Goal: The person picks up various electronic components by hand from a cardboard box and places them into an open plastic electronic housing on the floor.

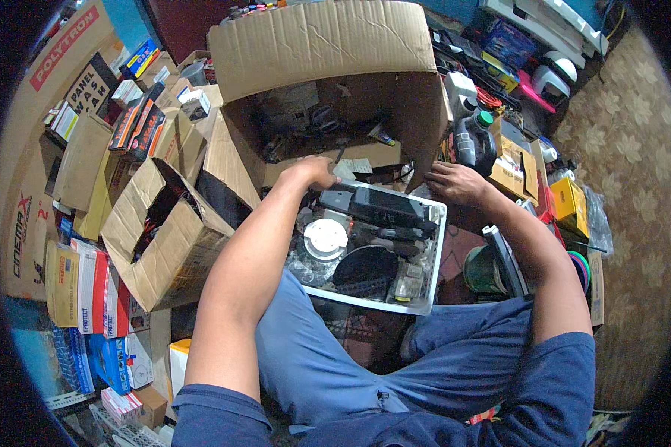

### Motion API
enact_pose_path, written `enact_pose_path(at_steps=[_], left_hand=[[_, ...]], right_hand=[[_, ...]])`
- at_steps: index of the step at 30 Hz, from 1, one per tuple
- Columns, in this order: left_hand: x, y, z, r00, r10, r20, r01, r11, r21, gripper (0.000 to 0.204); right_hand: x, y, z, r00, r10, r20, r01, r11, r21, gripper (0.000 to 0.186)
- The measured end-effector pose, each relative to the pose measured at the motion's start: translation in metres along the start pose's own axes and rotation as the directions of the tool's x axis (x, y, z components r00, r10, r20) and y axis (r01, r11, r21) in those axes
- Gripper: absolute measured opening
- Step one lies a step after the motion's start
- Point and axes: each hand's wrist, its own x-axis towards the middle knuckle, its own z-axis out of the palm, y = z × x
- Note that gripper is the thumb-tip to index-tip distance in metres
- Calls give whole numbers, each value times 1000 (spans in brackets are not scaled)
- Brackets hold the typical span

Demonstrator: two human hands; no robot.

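Observation:
A white plastic bin (pixel 438 257) stands in front of me, filled with loose parts. Inside lie a long black casing (pixel 376 205), a round white part (pixel 325 238) and a dark round piece (pixel 365 270). At the bin's far left corner my left hand (pixel 313 173) is closed on the rim, its fingertips partly hidden. My right hand (pixel 458 183) has its fingers curled at the lower right edge of a large open cardboard box (pixel 324 45), just beyond the bin's far right corner. Small parts and a paper slip (pixel 354 166) lie in that box's mouth.
A smaller open carton (pixel 175 257) tilts at my left, beside stacked product boxes (pixel 89 287). To the right are a black bottle with a green cap (pixel 476 138), a yellow box (pixel 568 200), a green tub (pixel 481 268) and a white helmet (pixel 555 74). My legs flank the bin's near side.

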Motion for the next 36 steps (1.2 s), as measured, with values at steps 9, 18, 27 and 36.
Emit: enact_pose_path(at_steps=[9, 18, 27, 36], left_hand=[[7, 8, 2, 999, 14, 39, -15, 1000, 24, 81], [7, 22, 12, 987, 131, 92, -126, 990, -57, 83], [14, 4, 6, 978, 68, 199, -52, 995, -81, 79], [23, -84, 20, 912, -408, -37, 389, 890, -237, 74]], right_hand=[[-139, 25, -23, 909, 405, 96, -401, 914, -62, 27], [-32, -3, -16, 929, 370, 0, -367, 923, 117, 24], [38, -30, 6, 889, 417, 191, -456, 846, 275, 33], [150, -27, 65, 677, 648, 350, -723, 673, 153, 28]])
